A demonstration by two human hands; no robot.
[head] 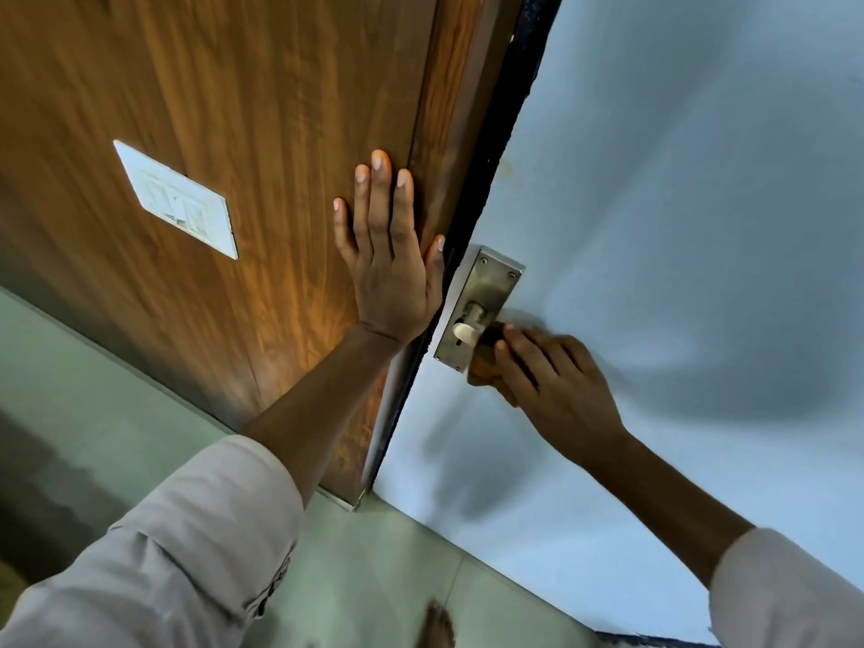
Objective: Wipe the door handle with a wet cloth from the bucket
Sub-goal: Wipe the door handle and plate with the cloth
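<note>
A steel door handle (473,315) on a rectangular metal backplate (486,282) sits at the left edge of a pale blue door (678,226). My right hand (556,385) is closed around an orange-brown cloth (486,367) and presses it over the lever, hiding most of the lever. My left hand (390,264) lies flat with fingers spread on the wooden panel (257,133) beside the door edge, holding nothing. No bucket is in view.
A white switch plate (180,201) is mounted on the wooden panel to the left. The dark door frame (505,133) runs between panel and door. Pale green floor tiles (374,577) lie below, with a bare foot (437,626) at the bottom.
</note>
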